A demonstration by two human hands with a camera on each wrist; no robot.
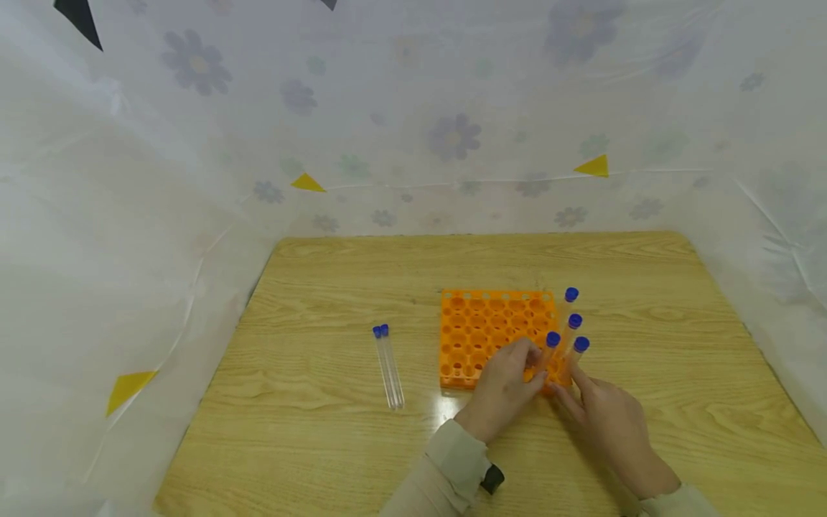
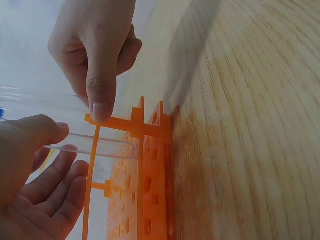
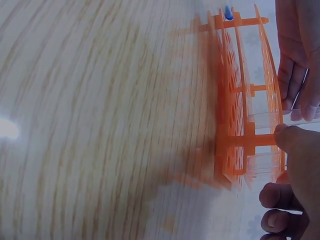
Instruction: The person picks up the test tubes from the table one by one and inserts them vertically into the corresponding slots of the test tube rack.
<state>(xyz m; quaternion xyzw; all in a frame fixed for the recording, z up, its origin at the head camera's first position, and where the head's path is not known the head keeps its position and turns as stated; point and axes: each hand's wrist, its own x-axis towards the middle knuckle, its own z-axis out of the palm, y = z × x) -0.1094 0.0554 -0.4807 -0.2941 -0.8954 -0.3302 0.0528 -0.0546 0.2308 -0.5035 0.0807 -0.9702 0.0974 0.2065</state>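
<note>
Clear tubes (image 1: pixel 393 370), two in number and blue-capped, lie side by side on the table (image 1: pixel 310 431), left of the rack (image 1: pixel 467 329) and well apart from it. Their long axes run front to back, caps at the far end; the left hand (image 1: pixel 504 388) is the nearer one. The rack's long axis runs left to right. At its right part, the left hand pinches one tube (image 1: pixel 548 353) between thumb and fingers. Controlling relation: this tube's axis against the hole. The left wrist view shows the tube passing through the top plate, roughly square to it, rounded end at the plate below; whether it is seated there cannot be told. Immediately beyond and to the right, three capped tubes (image 1: pixel 570 334) stand in the rack. The right hand (image 1: pixel 610 420) grips the rack's near right corner, thumb on the top plate, other fingers curled.
</note>
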